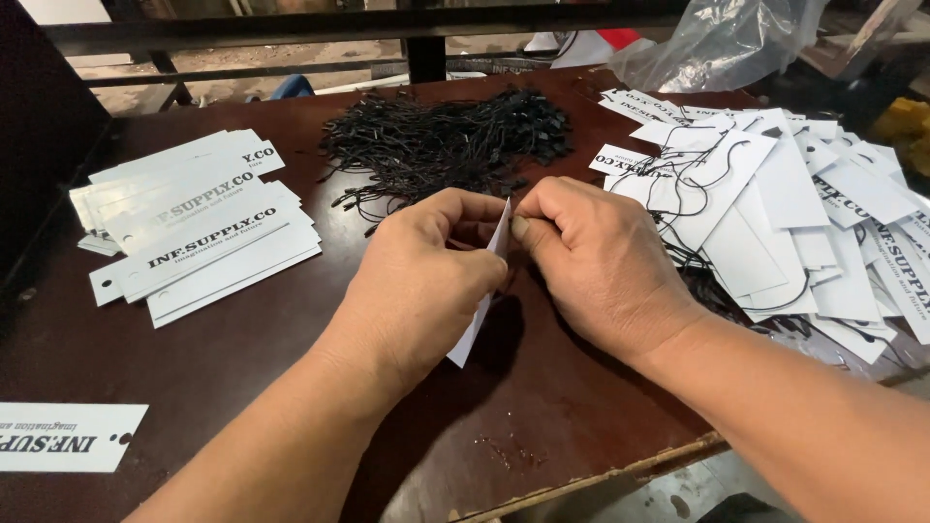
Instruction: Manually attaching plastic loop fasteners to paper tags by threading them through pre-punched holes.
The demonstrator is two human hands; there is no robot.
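My left hand (426, 276) grips a narrow white card tag (478, 323) held on edge over the dark wooden table (242, 358). My right hand (596, 257) pinches at the tag's top end with thumb and forefinger; whatever it pinches is hidden by the fingers. Just beyond both hands lies a heap of black string loops (446, 140).
A stack of white printed tags (199, 232) without strings lies at the left. A spread pile of tags with black strings (785, 203) covers the right side. One single tag (63, 438) sits at the near left edge. A clear plastic bag (712, 44) lies at the back right.
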